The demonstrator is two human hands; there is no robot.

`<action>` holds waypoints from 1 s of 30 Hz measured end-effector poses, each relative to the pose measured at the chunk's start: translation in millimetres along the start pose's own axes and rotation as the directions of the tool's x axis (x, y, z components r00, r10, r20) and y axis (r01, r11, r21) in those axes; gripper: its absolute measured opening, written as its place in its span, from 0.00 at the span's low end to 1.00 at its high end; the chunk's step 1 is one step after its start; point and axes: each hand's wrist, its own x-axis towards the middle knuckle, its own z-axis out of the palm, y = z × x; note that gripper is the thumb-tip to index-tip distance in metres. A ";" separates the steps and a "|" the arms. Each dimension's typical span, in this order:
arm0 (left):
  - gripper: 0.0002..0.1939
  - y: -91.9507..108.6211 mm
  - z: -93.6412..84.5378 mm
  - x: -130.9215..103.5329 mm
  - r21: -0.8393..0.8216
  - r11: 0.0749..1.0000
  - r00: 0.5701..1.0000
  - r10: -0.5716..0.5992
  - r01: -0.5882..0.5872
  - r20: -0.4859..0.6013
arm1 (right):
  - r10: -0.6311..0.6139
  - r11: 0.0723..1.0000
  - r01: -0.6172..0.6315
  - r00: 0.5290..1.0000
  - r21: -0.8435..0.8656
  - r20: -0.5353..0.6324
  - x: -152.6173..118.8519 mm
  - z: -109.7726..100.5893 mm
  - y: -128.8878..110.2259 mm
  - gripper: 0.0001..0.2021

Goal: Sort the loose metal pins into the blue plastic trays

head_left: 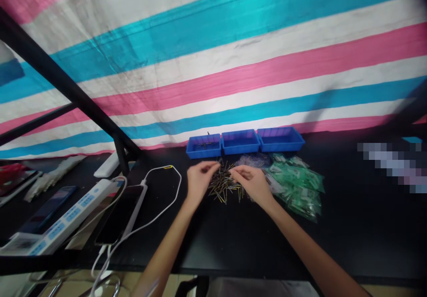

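Observation:
A heap of thin dark and gold-coloured metal rods point(224, 189), drill-bit-like in shape, lies on the black table in front of me. My left hand point(200, 177) is at the heap's left upper edge, thumb and fingertips pinched together. On the other side, my right hand point(251, 180) reaches over the heap's right part, its fingertips also closed in a pinch. What either pinch holds is too small to make out. Just behind the hands stands the left blue bin point(204, 153), with a few of the thin rods inside.
A middle blue bin point(240, 149) and a right blue bin point(280, 147) continue the row. Green-tinted plastic packets point(298, 188) lie right of my right hand. Leftward are a phone point(118, 219), a white cable point(163, 208) and a power strip point(73, 214). Striped sheeting point(213, 74) hangs behind.

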 end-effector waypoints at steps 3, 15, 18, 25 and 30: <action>0.16 -4.3 -9.0 47.8 0.248 0.969 0.986 0.051 -0.011 -0.157 | 0.004 1.000 -0.004 0.999 0.006 -0.034 0.6 -2.7 0.9 0.13; 0.23 -30.8 30.9 132.4 0.652 0.740 0.975 -0.025 0.165 -0.220 | 0.012 0.999 -0.010 0.997 0.034 -0.074 3.1 -9.8 -7.0 0.11; 0.20 -37.3 36.0 143.0 0.631 0.747 0.965 -0.056 0.211 -0.256 | 0.000 0.999 0.003 0.996 0.034 -0.089 3.2 -11.0 -8.6 0.11; 0.15 -41.4 35.7 150.2 0.562 0.787 0.955 -0.115 0.254 -0.272 | 0.016 0.998 -0.009 0.990 0.055 -0.139 4.4 -13.9 -7.8 0.12; 0.15 -35.5 25.2 142.0 0.510 0.836 0.953 -0.048 0.202 -0.298 | 0.032 0.996 -0.019 0.990 0.092 -0.136 5.2 -14.5 -7.6 0.12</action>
